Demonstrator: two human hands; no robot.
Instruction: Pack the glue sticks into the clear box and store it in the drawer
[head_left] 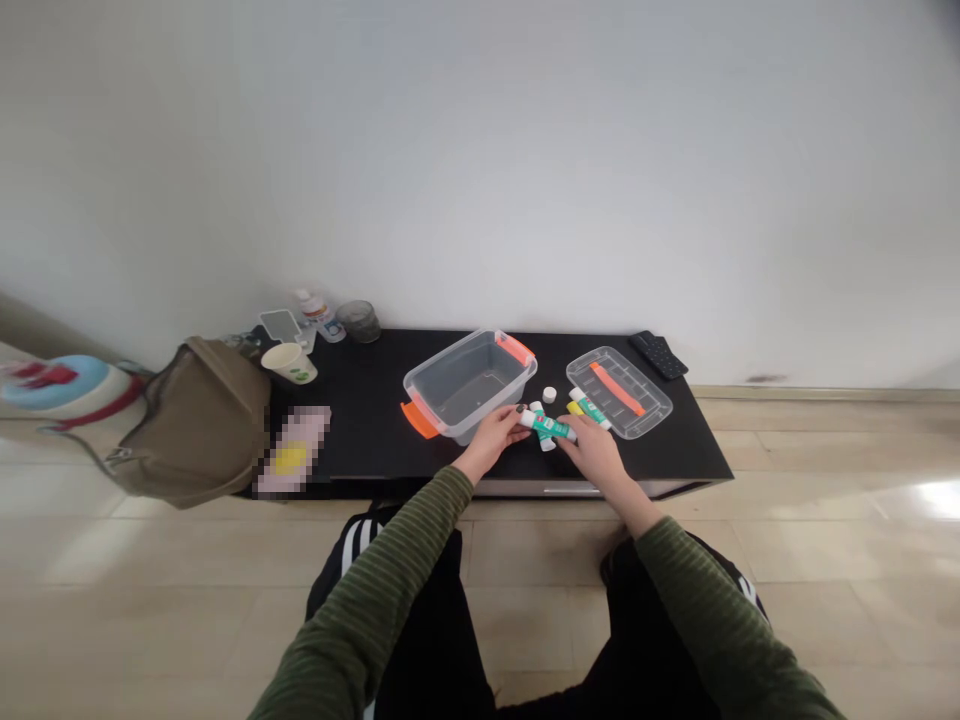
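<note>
A green and white glue stick (550,426) lies level between my hands above the table's front edge. My left hand (496,438) pinches its left end, and my right hand (595,452) grips the right end. Beneath it, a second green and white glue stick (547,443) rests on the black table. Just behind my right hand are another glue stick (589,408) and a yellow piece (574,408), partly covered. A small white cap (549,395) stands on the table behind the held stick. To the left sits an open clear plastic box (457,385) with orange latches.
The box's clear lid (652,412) with an orange handle lies at right, near a black keypad-like device (658,355). At left are a paper cup (289,364), a white bottle (324,318), a glass jar (359,322), a brown bag (199,420) and a pixelated item (294,450). A wall rises behind.
</note>
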